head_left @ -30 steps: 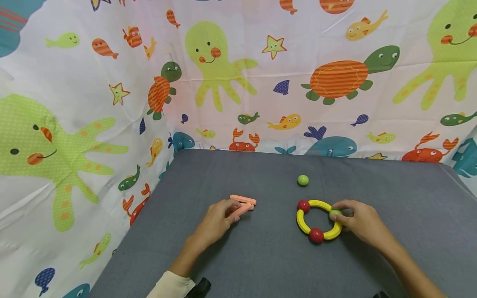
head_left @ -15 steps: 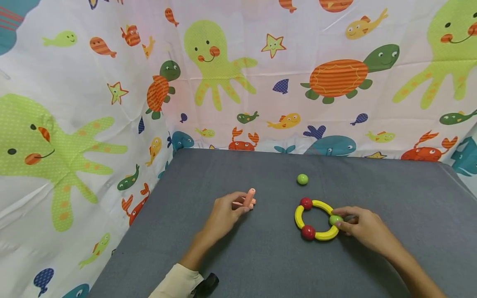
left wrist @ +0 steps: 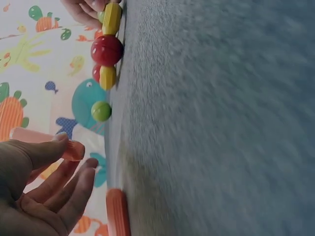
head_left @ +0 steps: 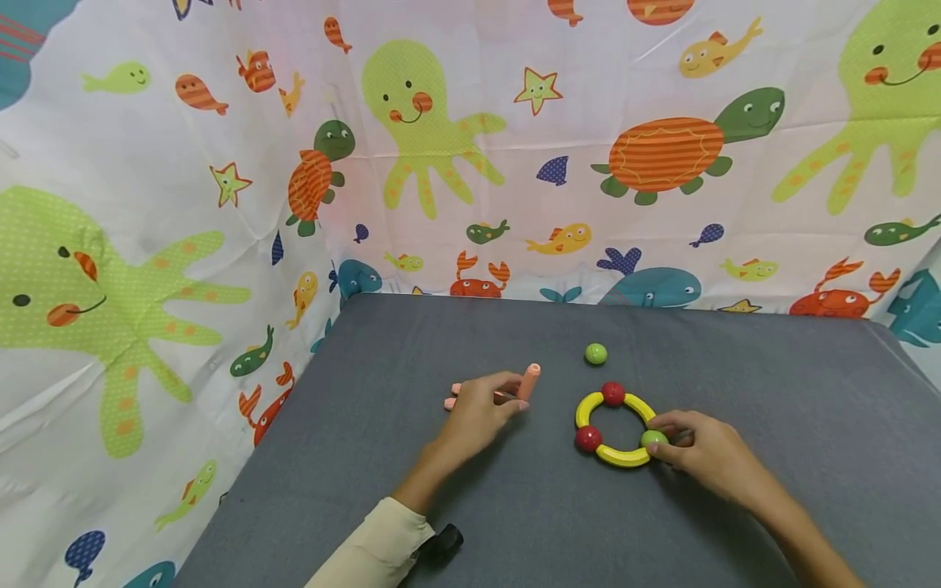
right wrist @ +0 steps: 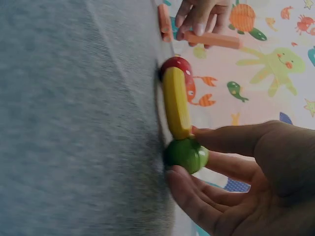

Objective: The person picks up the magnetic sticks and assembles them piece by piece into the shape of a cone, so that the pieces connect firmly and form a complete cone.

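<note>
In the head view my left hand (head_left: 478, 412) pinches a salmon-coloured stick (head_left: 528, 382) between thumb and fingers, raised above the table with one end pointing up. Two more salmon sticks (head_left: 451, 403) lie behind that hand, mostly hidden by it. To the right, a ring of curved yellow pieces (head_left: 623, 457) joined by balls lies on the table. Two of its balls are red (head_left: 589, 439), and one is green (head_left: 653, 440). My right hand (head_left: 702, 449) pinches this green ball, as the right wrist view also shows at the green ball (right wrist: 187, 155).
A loose green ball (head_left: 596, 354) sits beyond the ring. The grey cloth-covered table (head_left: 544, 523) ends at a white curtain (head_left: 441, 253) printed with sea animals, behind and along the left side.
My left hand has tilted its stick upright and carried it rightward, away from the other sticks. The ring has turned clockwise and shifted slightly left and nearer, its green ball still in my right hand.
</note>
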Tool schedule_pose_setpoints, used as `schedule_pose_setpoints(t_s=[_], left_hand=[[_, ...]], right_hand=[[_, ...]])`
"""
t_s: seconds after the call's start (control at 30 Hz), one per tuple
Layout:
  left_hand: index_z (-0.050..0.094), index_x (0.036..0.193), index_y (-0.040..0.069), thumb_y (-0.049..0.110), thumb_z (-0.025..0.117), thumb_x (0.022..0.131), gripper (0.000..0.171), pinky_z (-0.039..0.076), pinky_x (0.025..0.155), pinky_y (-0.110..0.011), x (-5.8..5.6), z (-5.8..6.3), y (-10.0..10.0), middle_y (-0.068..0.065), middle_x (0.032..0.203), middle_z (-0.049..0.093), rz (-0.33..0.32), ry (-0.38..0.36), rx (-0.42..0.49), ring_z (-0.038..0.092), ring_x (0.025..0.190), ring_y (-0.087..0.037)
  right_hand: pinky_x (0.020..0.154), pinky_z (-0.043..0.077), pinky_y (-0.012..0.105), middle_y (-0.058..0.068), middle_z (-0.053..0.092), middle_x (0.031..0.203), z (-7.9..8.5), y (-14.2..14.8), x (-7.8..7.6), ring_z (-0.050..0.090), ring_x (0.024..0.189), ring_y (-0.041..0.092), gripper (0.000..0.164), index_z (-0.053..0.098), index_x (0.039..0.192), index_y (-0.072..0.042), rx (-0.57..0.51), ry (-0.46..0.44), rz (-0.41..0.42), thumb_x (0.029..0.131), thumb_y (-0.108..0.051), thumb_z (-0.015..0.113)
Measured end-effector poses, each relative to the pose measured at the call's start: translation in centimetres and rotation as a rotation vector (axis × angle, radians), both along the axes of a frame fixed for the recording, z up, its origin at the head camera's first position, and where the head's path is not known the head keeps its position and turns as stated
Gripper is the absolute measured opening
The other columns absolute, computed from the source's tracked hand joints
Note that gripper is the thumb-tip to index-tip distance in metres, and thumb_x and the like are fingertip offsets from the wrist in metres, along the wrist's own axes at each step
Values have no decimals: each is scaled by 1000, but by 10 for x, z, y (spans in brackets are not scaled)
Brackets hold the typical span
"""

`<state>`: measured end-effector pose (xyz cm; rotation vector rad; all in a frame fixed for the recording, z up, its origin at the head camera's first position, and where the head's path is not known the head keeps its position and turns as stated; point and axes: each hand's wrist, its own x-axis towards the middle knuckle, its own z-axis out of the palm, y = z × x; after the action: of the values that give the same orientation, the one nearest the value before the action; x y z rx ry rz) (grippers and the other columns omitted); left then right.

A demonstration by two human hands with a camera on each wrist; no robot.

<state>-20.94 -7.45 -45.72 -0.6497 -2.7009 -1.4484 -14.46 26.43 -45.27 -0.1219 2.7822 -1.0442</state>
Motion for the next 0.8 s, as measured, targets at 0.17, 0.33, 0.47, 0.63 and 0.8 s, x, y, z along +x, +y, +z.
schedule_pose_setpoints(t_s=[0.17,0.33,0.47,0.63,0.8], left_hand=[[76,123,11,10,81,94,29,58,84,-27,-6,-1,15,-4,115,78,-9,0,5,75,95,-14],[75,125,11,15,81,96,30,58,81,-23,-11,-1,30,-2,116,77,-22,-17,3,73,98,-10],[75,127,11,16,81,96,32,57,85,-22,-16,-2,42,0,112,76,-36,-13,9,70,98,-7],[75,125,9,16,81,95,31,57,86,-21,-19,-2,58,0,109,77,-45,13,11,69,95,-5],[76,123,10,16,81,96,29,56,84,-17,-23,-3,73,0,108,78,-59,31,12,69,92,-1]], right_hand=[[68,55,32,9,76,111,5,1,-3,70,88,15,37,75,124,-6,-25,-42,55,95,-27,80],[68,57,30,10,78,109,7,0,-7,71,89,16,36,76,121,-6,-67,-76,76,92,-27,84],[67,58,29,8,78,105,7,0,-6,71,85,17,34,77,118,-7,-99,-83,84,91,-26,85],[66,57,30,7,78,105,5,0,-6,70,83,17,35,77,119,-6,-108,-84,85,92,-26,84],[67,57,30,9,78,106,4,0,-5,71,85,17,36,76,121,-5,-119,-74,87,92,-26,84]])
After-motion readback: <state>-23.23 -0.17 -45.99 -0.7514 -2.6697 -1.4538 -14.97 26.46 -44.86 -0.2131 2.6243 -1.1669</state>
